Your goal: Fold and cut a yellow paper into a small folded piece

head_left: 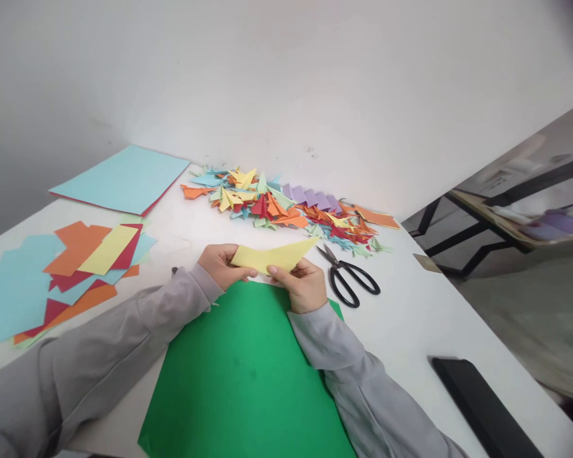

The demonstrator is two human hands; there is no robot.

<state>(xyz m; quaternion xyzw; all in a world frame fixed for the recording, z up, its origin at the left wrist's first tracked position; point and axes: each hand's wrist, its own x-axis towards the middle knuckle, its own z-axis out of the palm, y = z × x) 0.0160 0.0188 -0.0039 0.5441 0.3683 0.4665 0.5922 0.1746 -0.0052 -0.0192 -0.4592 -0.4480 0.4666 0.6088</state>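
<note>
Far left, flat paper pieces [81, 254] lie on your bench [405, 318], seemingly left to fold. Your left hand [222, 264] pinches one end of the yellow paper [270, 257], apparently part-folded, near the green sheet [248, 369]. Behind, folded planes [271, 208] look finished; your right hand [304, 284] clasps the other end, scissors [337, 262] beside it.

A white table [401, 324] bears scissors [340, 263] and paper planes [267, 207].

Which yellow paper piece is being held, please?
The pointed yellow paper strip between left hand and right hand; the yellow paper rectangle and folded yellow paper planes lie in piles.
</note>
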